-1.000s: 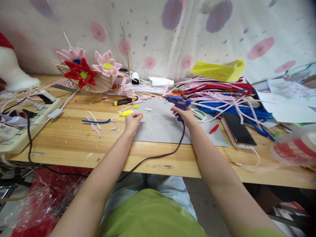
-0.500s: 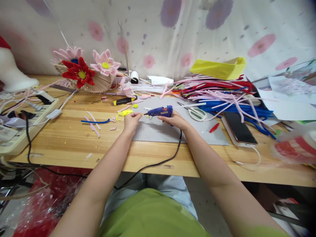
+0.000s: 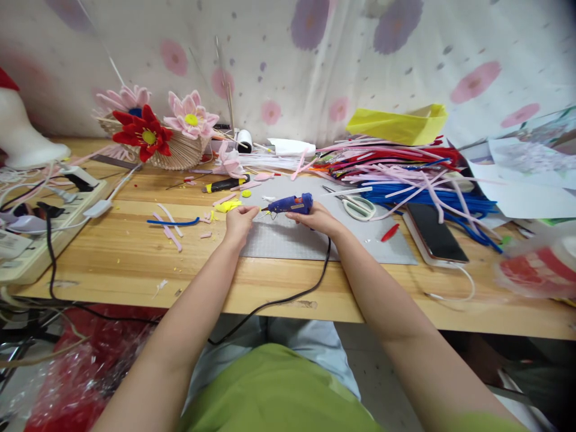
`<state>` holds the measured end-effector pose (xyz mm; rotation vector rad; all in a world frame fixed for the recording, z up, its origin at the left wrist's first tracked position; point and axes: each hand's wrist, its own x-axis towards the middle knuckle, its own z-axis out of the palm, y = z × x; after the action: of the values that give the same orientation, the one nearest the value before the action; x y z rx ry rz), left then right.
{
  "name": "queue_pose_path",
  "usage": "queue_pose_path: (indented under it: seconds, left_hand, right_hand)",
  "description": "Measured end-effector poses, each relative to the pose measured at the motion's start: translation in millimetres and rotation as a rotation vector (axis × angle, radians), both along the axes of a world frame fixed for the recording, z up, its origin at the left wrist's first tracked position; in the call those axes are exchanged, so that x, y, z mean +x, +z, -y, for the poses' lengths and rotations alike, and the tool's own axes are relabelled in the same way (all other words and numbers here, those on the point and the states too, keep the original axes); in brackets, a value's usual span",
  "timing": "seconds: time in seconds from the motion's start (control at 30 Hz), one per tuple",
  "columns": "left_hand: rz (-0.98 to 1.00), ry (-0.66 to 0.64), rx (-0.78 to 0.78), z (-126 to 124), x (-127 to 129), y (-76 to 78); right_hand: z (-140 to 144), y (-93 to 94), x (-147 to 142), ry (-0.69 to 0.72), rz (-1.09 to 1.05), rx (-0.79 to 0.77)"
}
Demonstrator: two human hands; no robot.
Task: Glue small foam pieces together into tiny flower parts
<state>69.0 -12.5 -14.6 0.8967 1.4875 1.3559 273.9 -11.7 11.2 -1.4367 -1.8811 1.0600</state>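
We are aiming the blue glue gun (image 3: 290,204), gripped in our right hand (image 3: 317,219), at a small yellow piece (image 3: 257,209) that our left hand (image 3: 240,221) is pinching on the grey mat (image 3: 315,240) at the worktop's (image 3: 135,252) centre. The nozzle is sitting just beside our left fingertips, at their three o'clock. We are judging a burn likely if hot glue is running onto them, or a smear if the piece is slipping. The black cord (image 3: 288,297), trailing toward six o'clock, may be dragging the gun off aim. Scissors (image 3: 355,207) are lying at the gun's three o'clock.
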Motion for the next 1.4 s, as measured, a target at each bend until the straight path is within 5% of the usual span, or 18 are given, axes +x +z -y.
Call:
queue_pose_path:
  seconds: [1.4]
  left_hand:
    - [0.021,-0.066,-0.017,2.5,-0.1,4.4]
  right_hand:
    - [0.4,0.4,1.1,-0.031,-0.041,0.006]
